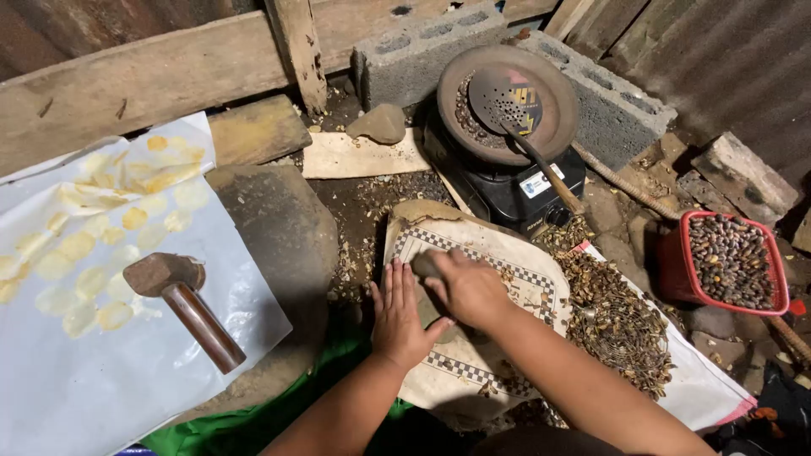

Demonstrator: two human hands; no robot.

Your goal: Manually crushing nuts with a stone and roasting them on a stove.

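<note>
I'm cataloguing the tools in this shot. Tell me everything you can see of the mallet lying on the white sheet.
The mallet has a blunt, brownish head, stone or worn metal by its look, and a smooth, reddish-brown round handle, probably wood. It lies flat on the white sheet, head toward the upper left, handle running down to the right. Pale yellow flattened discs lie just beside the head. Neither hand touches it; both are off to its right.

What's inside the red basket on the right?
The red basket is filled with small dark brown seeds or nuts, heaped near the rim. Whatever lies below that top layer is covered.
</note>
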